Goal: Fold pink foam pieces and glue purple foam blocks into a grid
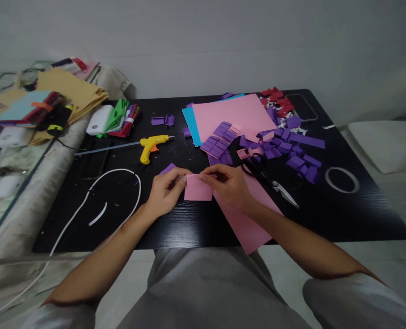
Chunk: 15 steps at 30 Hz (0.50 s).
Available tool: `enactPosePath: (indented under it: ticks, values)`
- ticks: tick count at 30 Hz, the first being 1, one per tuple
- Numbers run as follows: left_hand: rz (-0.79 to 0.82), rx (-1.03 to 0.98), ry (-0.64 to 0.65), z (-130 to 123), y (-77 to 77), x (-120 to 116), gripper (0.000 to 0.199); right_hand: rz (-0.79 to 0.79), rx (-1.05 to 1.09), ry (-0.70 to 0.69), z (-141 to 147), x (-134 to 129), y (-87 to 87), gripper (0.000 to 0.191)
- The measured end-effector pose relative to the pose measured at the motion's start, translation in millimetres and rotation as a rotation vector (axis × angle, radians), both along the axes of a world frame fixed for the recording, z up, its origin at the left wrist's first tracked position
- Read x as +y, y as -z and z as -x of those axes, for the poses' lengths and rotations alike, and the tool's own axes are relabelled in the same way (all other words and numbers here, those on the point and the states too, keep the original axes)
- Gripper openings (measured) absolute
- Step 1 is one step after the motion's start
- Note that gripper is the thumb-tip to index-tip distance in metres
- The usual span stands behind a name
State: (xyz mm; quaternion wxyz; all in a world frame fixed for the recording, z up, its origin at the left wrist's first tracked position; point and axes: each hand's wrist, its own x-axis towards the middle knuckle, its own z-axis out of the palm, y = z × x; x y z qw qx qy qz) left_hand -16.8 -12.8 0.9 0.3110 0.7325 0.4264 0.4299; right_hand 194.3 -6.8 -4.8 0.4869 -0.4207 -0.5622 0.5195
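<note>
One small pink paper — near-square, long axis unclear — is near the front edge of the bench, lower side parallel to it, pinched in the left hand's and right hand's fingers; one pair of scissors angles toward the front-right corner.

Nearer me than the yellow glue gun, my right hand hides a corner of the small pink piece and part of the pink sheet beneath. Left of the gun, the white cable leaves my view; far right, the pale seat is cut off.
</note>
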Motion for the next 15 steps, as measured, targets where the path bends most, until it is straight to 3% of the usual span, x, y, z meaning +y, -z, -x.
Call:
enactPosePath:
  ticks: [5, 15]
  values:
    - [0.038, -0.012, 0.014, -1, -3.5, -2, 0.028, -0.044, -0.040, 0.043, 0, -2, 1.1, 0.016]
    - [0.010, -0.100, -0.080, -10, 3.4, -2, 0.014, -0.124, -0.066, 0.015, 2, -4, 0.5, 0.013]
